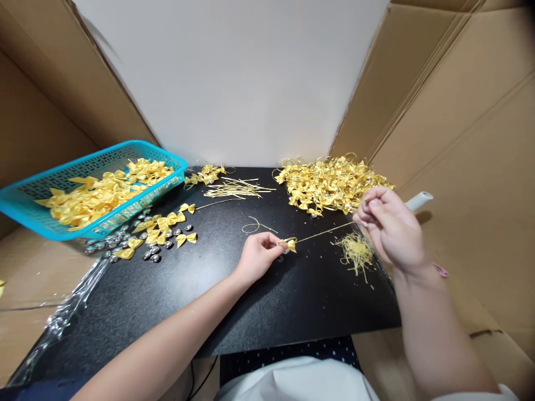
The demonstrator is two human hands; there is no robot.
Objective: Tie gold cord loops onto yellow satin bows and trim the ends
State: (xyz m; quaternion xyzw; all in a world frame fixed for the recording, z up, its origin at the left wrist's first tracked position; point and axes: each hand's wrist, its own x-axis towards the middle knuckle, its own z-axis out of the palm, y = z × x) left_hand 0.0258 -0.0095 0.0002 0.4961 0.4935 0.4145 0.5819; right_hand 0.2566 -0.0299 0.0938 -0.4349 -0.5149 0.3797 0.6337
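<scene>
My left hand [261,255] pinches a small yellow ribbon bow [291,245] just above the black table. A gold cord [324,232] runs taut from the bow up to my right hand [388,228], whose fingers are closed around its far end. Something small and silvery, perhaps a bell, shows under the bow, partly hidden by my fingers. A white tube-like handle [419,201] sticks out behind my right hand; whether the hand touches it, I cannot tell. Close to my left hand lies a loose looped cord [252,225].
A turquoise basket [163,186] of yellow bows stands at the left, with silver bells [154,254] and loose bows [163,223] beside it. Cut cords [238,188] lie at the back. Finished-looking bows [334,181] and cord scraps [356,250] lie right. Cardboard walls [460,111] flank the table.
</scene>
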